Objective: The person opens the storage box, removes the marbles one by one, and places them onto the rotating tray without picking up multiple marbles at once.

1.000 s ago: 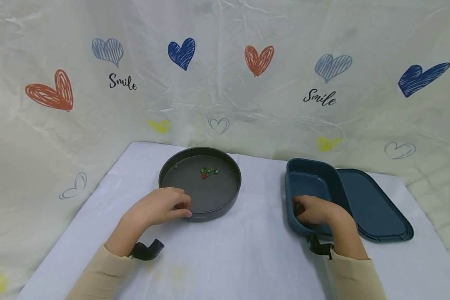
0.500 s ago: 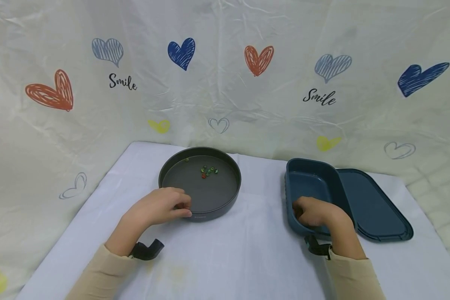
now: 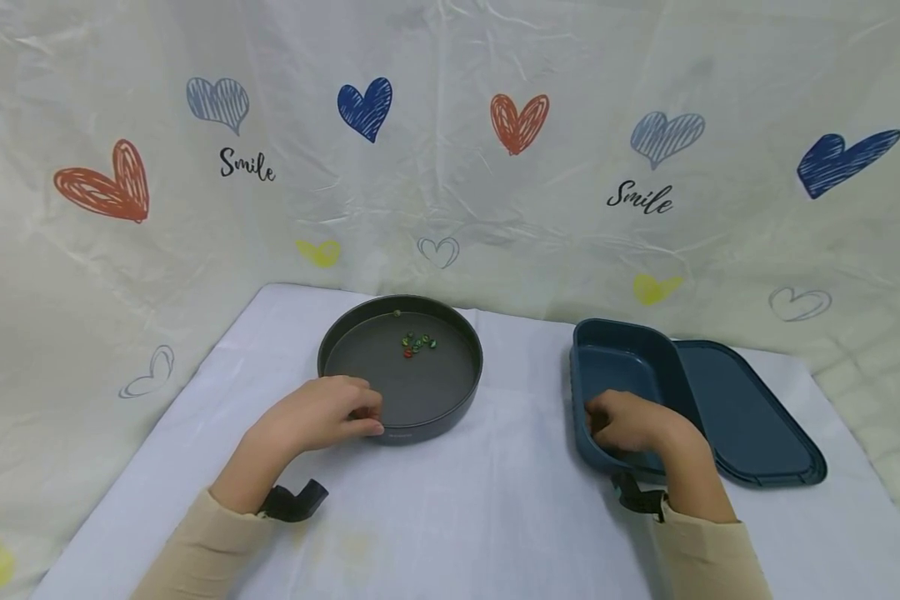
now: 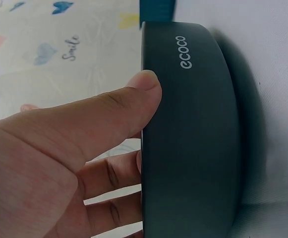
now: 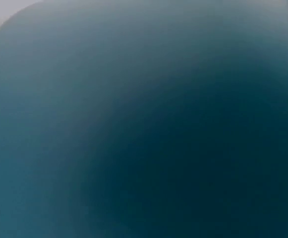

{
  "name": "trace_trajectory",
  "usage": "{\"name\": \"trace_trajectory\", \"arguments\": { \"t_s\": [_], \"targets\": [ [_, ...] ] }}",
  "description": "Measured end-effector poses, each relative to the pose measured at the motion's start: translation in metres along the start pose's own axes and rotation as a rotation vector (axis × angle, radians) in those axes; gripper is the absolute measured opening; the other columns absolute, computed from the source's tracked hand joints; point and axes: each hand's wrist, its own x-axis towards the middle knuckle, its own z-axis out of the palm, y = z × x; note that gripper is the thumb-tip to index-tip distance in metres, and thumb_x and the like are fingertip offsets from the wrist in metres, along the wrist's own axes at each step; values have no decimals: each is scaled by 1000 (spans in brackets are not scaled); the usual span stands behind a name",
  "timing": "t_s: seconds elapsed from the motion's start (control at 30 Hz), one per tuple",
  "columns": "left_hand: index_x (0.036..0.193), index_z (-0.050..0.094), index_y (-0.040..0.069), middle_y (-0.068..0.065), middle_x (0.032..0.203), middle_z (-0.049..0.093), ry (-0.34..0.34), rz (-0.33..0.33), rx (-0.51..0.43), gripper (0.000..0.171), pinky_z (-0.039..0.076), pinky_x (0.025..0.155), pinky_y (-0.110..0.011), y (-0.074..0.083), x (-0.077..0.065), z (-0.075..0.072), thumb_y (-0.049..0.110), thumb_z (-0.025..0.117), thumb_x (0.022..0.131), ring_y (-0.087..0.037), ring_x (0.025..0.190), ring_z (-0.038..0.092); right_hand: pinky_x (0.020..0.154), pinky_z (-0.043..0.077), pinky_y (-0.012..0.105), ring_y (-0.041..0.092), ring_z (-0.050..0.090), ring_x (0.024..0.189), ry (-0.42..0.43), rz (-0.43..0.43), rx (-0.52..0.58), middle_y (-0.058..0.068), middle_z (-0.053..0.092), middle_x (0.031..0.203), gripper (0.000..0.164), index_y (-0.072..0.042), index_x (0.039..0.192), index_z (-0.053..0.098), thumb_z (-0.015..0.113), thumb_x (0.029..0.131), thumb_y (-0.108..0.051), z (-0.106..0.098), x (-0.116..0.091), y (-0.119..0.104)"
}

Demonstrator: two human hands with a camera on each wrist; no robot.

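Note:
My left hand (image 3: 318, 417) pinches the near-left rim of a round dark grey pan (image 3: 435, 387). In the left wrist view the thumb lies on the outer wall of the pan (image 4: 193, 134), near "ecoco" lettering, with fingers behind the rim. Several small green marbles and a red one (image 3: 408, 353) cluster on the pan floor; a lone marble (image 3: 397, 313) is by the far wall. My right hand (image 3: 626, 421) reaches into a deep blue box (image 3: 630, 362), its fingertips hidden. Only the box's blurred blue wall (image 5: 59, 124) fills the right wrist view.
A flat blue lid (image 3: 750, 417) lies to the right of the box, partly behind it. Pan, box and lid stand on a white-covered table (image 3: 495, 517). Behind it hangs a pale sheet (image 3: 435, 183) printed with hearts and "Smile".
The lone marble has rolled from the pan's left side along the wall to the far side. The clustered marbles stay put. My left hand keeps still; the right barely shifts inside the box.

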Motion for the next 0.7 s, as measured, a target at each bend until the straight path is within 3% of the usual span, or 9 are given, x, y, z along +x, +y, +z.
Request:
{"name": "trace_trajectory", "arguments": {
  "t_s": [0.27, 0.43, 0.7],
  "targets": [
    [77, 60, 32, 18, 76, 50, -1, 1, -6, 19, 42, 63, -22, 1, 0, -1, 32, 73, 91, -2, 69, 46, 61, 41, 33, 17, 50, 70, 24, -48, -15, -1, 56, 75, 13, -15, 82, 64, 61, 85, -3, -8, -6, 0],
    [76, 60, 32, 18, 75, 49, 4, 3, -2, 20, 42, 62, -22, 1, 1, 0, 32, 73, 91, -2, 68, 46, 68, 44, 34, 17, 52, 80, 101, -79, -26, -2, 60, 86, 9, -16, 89, 65, 60, 90, -9, -12, -8, -1],
    [78, 61, 33, 19, 76, 50, 7, 0, -2, 18, 42, 63, -22, 0, 0, 1, 33, 74, 91, -1, 69, 47, 69, 46, 34, 18, 54, 80, 221, -56, 3, 0, 61, 89, 11, -14, 96, 65, 62, 88, -8, -16, -9, -3]
  ]
}}
